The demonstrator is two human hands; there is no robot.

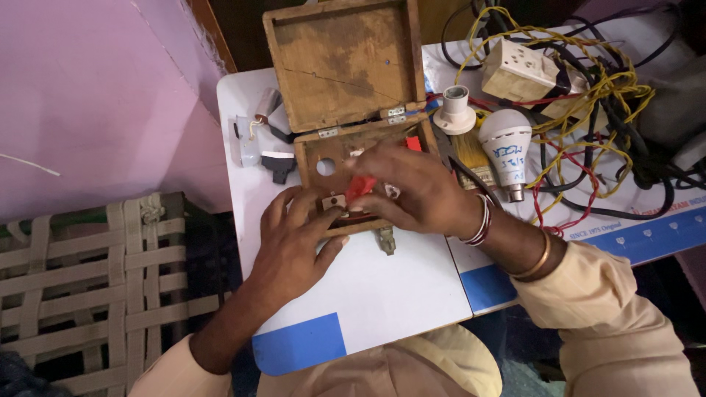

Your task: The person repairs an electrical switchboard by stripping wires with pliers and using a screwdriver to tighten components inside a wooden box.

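White surface (pixel 382 294), open wooden box (pixel 346 95) at far edge. Left hand (pixel 294 242) fingers spread, bracing box front. Right hand (pixel 412 191) pinching small red part (pixel 359 187) over box base. Mid-fitting, probably; next needs precise seating, box steady

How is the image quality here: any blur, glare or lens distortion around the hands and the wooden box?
Head view: light is dim and soft, with no hard glare. The right hand is slightly motion-blurred over the small red part. The left hand and the wooden box are sharper. Wide-angle bending shows at the edges of the white table.
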